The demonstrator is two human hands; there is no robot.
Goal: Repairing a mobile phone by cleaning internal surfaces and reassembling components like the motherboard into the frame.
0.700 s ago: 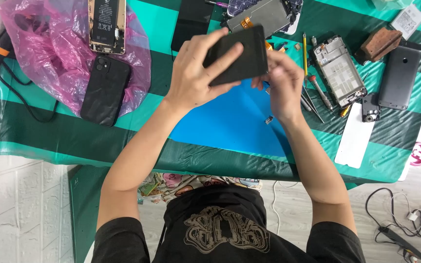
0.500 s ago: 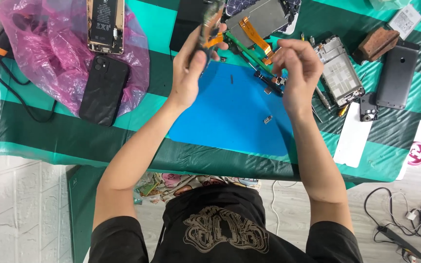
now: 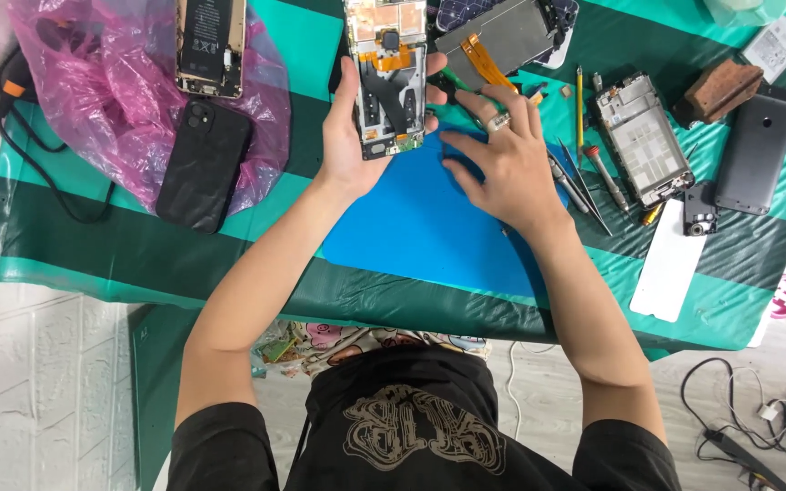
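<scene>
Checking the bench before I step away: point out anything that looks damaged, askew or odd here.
Several phones lie stripped open: the left hand holds an opened phone with bare circuitry and orange flex cable; another bare frame sits askew right of the tools. A backless phone rests on crumpled pink plastic. Nothing is spilled.

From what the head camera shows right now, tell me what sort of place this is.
Most likely a phone repair bench. The left hand holds an opened phone over a blue work mat, with tweezers and screwdrivers and a stripped phone frame nearby.
</scene>
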